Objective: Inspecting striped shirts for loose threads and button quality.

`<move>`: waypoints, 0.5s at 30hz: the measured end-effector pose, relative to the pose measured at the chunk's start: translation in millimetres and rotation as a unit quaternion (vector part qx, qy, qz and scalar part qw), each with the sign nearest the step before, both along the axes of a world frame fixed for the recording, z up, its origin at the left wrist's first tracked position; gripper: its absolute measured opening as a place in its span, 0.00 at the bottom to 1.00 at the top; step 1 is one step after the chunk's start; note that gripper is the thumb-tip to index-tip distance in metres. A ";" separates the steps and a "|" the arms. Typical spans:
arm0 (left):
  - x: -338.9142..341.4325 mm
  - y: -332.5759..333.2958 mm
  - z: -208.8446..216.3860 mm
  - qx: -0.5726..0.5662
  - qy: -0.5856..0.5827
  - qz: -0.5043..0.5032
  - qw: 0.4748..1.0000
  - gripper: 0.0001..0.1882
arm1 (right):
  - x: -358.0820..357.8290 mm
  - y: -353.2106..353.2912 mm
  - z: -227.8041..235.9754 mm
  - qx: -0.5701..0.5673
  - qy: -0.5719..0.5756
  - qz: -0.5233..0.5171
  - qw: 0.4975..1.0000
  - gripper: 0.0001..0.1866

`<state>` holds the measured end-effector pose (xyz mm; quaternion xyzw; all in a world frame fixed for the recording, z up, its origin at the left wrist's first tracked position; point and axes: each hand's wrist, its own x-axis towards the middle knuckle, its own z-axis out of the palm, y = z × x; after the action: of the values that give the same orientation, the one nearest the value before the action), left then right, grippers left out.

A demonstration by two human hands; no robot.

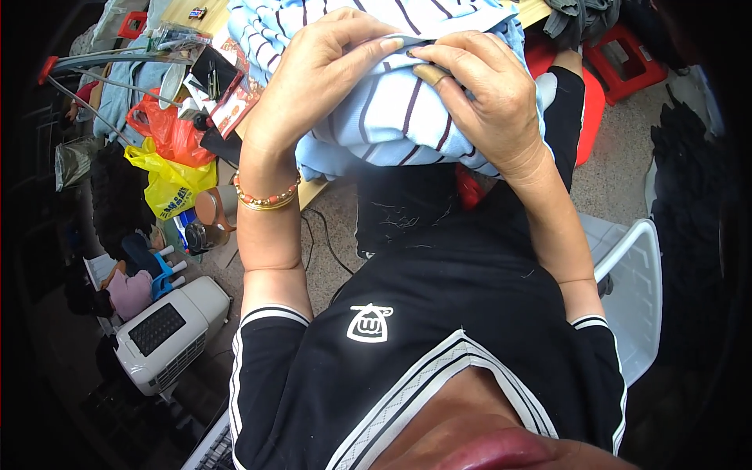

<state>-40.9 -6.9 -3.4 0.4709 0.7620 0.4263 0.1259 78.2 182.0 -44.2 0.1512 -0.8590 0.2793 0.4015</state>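
Note:
A light blue knit cloth (372, 117) with dark and white stripes lies bunched over my lap and the table edge. My left hand (325, 74) pinches a folded edge of it between thumb and fingers. Close on the right, my right hand (493, 94) grips the same edge, fingertips almost touching the left thumb. A tan band (432, 74) is wrapped round a digit of my right hand. Between the fingertips shows a small dark spot, too small to make out. Both palms are turned away from view.
Left of the cloth, a red plastic bag (168, 129) and a yellow bag (168, 180) hang near the cluttered wooden table (184, 14). A white appliance (168, 333) stands lower left. Red stools (627, 63) are at upper right, a white plastic chair (638, 290) beside me, dark cloth (685, 172) beyond.

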 end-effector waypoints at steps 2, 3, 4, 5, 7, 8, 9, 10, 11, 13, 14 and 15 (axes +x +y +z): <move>4.4 2.4 -3.9 0.027 -0.016 0.029 0.999 0.12 | -1.7 0.9 -0.1 0.003 0.008 0.002 1.000 0.14; 7.7 4.5 -4.7 0.051 -0.031 0.058 0.997 0.12 | -2.5 1.3 -0.5 0.010 0.021 -0.001 1.000 0.12; 12.7 7.7 -2.7 0.053 -0.031 0.056 0.997 0.12 | -3.7 1.8 -0.5 0.016 0.034 -0.005 0.999 0.10; 19.5 11.5 1.1 0.083 -0.085 0.075 0.990 0.12 | -4.3 2.4 0.5 0.018 0.035 -0.006 0.999 0.10; 23.1 15.0 2.3 0.112 -0.137 0.092 0.980 0.12 | -4.8 2.4 3.3 0.020 0.056 0.001 0.998 0.11; 23.2 14.9 0.4 0.130 -0.151 0.097 0.975 0.12 | -5.4 2.0 5.1 0.020 0.057 0.001 0.998 0.11; 23.3 14.8 -1.0 0.149 -0.164 0.101 0.970 0.13 | -6.1 1.7 7.5 0.018 0.073 0.007 0.997 0.11; 23.9 15.3 -2.2 0.149 -0.164 0.100 0.970 0.13 | -6.4 2.3 9.3 0.016 0.088 0.014 0.996 0.12; 25.0 15.5 -3.2 0.158 -0.184 0.099 0.965 0.13 | -6.4 3.7 10.7 0.017 0.088 0.013 0.996 0.12; 27.5 16.4 -4.9 0.168 -0.204 0.097 0.960 0.12 | -5.9 7.3 12.1 0.058 0.112 0.019 0.992 0.15; 28.9 17.2 -5.8 0.178 -0.206 0.100 0.957 0.12 | -6.8 8.4 11.1 0.059 0.111 0.019 0.992 0.15; 29.5 17.3 -6.6 0.188 -0.208 0.104 0.954 0.12 | -8.6 9.4 9.6 0.074 0.126 0.016 0.989 0.15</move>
<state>-11.4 10.4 -9.9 0.3054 0.6694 0.6613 0.1458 69.5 191.4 -34.6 0.2282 -0.8175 0.1998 0.4895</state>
